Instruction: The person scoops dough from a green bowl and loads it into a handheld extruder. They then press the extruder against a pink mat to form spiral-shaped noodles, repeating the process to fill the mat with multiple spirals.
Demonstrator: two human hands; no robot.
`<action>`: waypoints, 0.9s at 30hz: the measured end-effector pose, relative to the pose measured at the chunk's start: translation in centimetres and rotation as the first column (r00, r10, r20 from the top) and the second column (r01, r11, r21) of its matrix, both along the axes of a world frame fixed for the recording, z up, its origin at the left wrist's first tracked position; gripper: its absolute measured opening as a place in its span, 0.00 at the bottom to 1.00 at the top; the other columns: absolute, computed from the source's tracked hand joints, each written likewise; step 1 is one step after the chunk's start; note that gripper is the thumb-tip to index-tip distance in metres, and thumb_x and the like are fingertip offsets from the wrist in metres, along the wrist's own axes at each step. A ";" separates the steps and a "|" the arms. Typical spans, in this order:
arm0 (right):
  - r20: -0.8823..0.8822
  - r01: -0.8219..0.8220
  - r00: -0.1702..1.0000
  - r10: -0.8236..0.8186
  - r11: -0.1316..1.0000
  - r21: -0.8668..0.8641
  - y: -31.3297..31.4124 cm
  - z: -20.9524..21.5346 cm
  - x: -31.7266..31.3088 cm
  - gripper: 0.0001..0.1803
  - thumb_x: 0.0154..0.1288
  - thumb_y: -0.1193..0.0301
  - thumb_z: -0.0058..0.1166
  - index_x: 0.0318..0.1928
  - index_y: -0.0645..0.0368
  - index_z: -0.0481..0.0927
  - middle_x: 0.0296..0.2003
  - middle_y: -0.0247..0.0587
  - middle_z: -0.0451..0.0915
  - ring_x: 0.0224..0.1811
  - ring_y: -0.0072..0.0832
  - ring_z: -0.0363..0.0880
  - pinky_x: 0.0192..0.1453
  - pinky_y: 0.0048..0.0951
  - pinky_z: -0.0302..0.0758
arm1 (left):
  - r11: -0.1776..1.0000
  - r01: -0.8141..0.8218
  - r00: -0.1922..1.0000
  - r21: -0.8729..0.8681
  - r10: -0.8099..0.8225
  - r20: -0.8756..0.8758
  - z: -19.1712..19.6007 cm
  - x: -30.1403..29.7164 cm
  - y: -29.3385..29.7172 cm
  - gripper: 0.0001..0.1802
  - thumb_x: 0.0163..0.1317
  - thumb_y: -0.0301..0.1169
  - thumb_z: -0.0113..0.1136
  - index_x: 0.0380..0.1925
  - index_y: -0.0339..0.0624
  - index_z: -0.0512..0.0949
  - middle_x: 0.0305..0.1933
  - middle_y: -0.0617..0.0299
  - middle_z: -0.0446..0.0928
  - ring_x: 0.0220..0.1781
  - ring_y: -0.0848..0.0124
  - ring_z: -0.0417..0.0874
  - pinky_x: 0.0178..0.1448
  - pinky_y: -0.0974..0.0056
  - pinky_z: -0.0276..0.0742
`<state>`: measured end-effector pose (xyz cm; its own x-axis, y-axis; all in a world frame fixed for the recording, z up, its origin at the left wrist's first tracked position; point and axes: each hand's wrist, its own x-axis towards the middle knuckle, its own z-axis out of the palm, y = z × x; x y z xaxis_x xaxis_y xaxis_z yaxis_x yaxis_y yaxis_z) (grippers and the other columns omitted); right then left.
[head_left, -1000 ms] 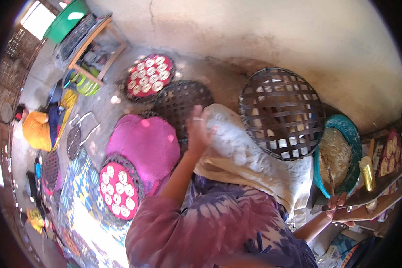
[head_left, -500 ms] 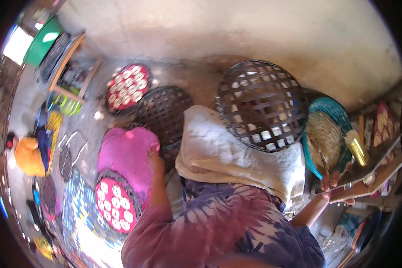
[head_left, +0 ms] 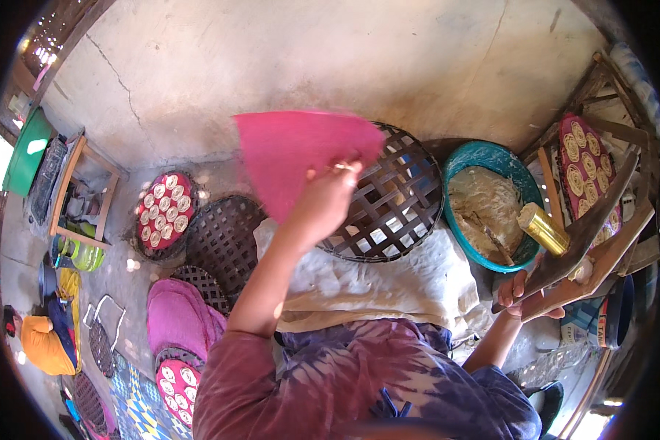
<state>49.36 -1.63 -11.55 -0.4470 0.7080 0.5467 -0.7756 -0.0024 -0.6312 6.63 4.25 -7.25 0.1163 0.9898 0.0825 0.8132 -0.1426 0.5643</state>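
Observation:
My left hand (head_left: 324, 202) is closed on the edge of a thin pink cloth (head_left: 290, 150), which is slightly blurred and spread in the air above a round, dark woven tray (head_left: 389, 231). That tray rests on the pale cloth (head_left: 367, 290) across my lap. At the right, my right hand (head_left: 519, 295) is wrapped round the handle ends of a two-armed wooden press (head_left: 576, 257). A gold cylinder (head_left: 546, 229) with pale dough at its end sits against the press. Beside the tray stands a teal basin (head_left: 455, 253) of pale, sticky dough (head_left: 484, 202) with a stick in it.
At left lies a stack of pink cloths (head_left: 180, 312). Pink rounds bearing pale coils (head_left: 165, 211) (head_left: 180, 385) lie near it, and another coil-covered round (head_left: 585, 172) leans at far right. An empty woven tray (head_left: 224, 235) and a wooden stool (head_left: 88, 191) stand left. A person in orange (head_left: 44, 345) sits far left.
My left hand has lifted a pink cloth from the stack at left and carried it up and right over the woven tray. My right hand still holds the press; the view has shifted.

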 end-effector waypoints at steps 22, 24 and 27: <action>0.261 0.196 0.958 -0.119 0.936 -0.293 -3.8 -8.6 -3.9 0.72 0.38 0.27 0.63 0.74 0.56 0.45 0.44 0.64 0.74 0.37 0.52 0.78 0.40 0.44 0.73 | 0.853 0.519 0.833 0.054 -0.490 -0.259 -9.2 8.7 -0.8 0.32 0.61 0.51 0.60 0.61 0.47 0.72 0.69 0.53 0.67 0.71 0.50 0.63 0.73 0.47 0.57; 0.342 0.243 0.932 -0.123 0.910 -0.336 -3.6 -11.0 -5.9 0.72 0.38 0.27 0.62 0.74 0.56 0.45 0.44 0.64 0.74 0.37 0.52 0.78 0.41 0.44 0.73 | 0.838 0.540 0.779 -0.080 -0.534 -0.329 -9.0 9.2 -0.1 0.31 0.59 0.50 0.63 0.58 0.45 0.75 0.68 0.53 0.68 0.70 0.50 0.64 0.72 0.46 0.59; 0.466 0.310 0.878 -0.113 0.876 -0.371 -3.5 -13.8 -7.4 0.72 0.37 0.26 0.62 0.74 0.57 0.44 0.45 0.65 0.74 0.38 0.53 0.78 0.41 0.44 0.73 | 0.879 0.477 0.868 0.025 -0.467 -0.169 -9.5 12.2 1.2 0.31 0.58 0.50 0.63 0.57 0.45 0.75 0.67 0.53 0.69 0.69 0.50 0.66 0.71 0.46 0.61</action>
